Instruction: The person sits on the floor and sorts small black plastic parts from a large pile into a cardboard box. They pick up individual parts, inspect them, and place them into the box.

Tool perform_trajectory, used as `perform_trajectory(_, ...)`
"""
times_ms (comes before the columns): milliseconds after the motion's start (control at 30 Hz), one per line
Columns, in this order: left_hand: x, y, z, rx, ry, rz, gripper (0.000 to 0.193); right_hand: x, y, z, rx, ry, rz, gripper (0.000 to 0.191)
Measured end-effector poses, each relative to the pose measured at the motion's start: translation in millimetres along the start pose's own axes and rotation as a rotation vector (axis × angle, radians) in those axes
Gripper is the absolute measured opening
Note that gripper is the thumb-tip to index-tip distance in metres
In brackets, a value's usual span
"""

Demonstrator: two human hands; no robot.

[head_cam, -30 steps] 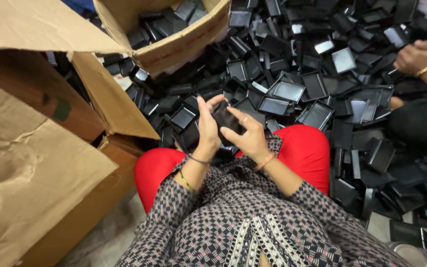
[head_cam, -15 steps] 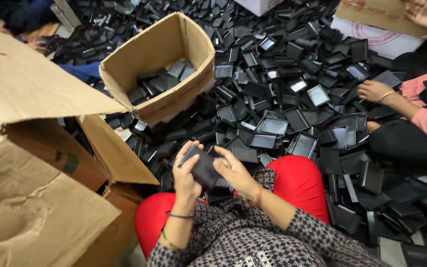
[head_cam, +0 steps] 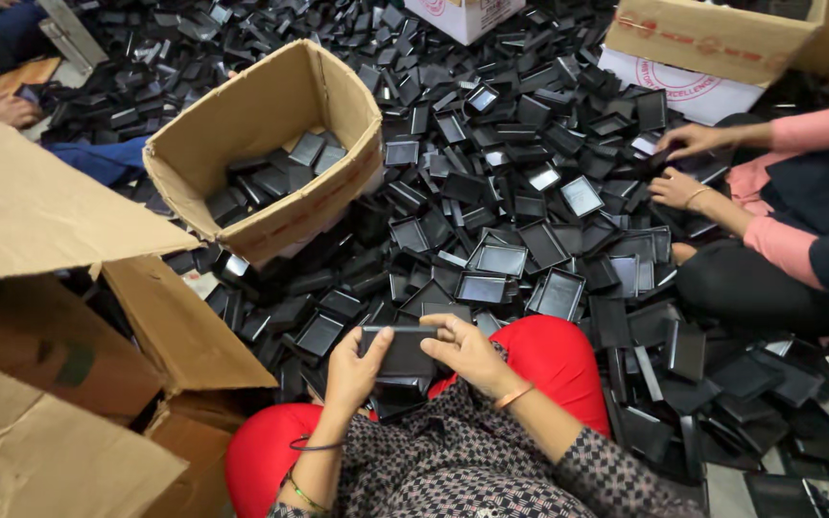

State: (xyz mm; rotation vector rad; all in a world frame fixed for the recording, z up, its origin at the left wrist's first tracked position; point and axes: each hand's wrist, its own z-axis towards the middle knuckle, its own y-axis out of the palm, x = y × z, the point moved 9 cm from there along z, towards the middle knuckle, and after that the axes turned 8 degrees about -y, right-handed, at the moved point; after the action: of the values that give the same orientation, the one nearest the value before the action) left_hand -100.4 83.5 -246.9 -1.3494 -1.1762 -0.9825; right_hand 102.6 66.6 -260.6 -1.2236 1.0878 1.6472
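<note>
Hands (head_cam: 414, 360) grip black tray (head_cam: 401, 350) over red lap (head_cam: 549, 360).

Black tray (head_cam: 400, 350) partly hidden under both hands' grip; big carton (head_cam: 40, 384) cut off at left edge (co-worker's face too).

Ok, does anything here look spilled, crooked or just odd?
Yes. Black trays lie loose in a heap across the floor, not stacked. The open cardboard box sits tilted on that heap, with trays inside. Both hands, left and right, grip one black tray.
</note>
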Motion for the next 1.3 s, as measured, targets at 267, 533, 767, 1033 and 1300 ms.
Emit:
perform_trajectory(267, 19, 7, -15, 0.220, 0.148, 0.163, 0.036, 47, -4, -8, 0.120, 0.027, 0.034, 0.035)
perform_trajectory(533, 248, -87, 27, 0.911, 1.321, 0.463, 0.044, -5, -75, -9, 0.405, -0.414, -0.764, 0.027)
perform_trajectory(767, 128, -56, 127, 0.759, 0.746, 0.861, 0.078, 35, -89, -14, 0.208, -0.337, -1.021, 0.037)
perform_trajectory(1033, -75, 46, -47, 0.030, 0.353, 0.297, 0.041, 86, -65, 35, -0.037, -0.273, -1.387, 0.051)
perform_trajectory(1300, -122, 22, -6, -0.180, -0.268, -0.431, 0.061, 35, -47, 26, 0.323, -0.225, -0.703, 0.036)
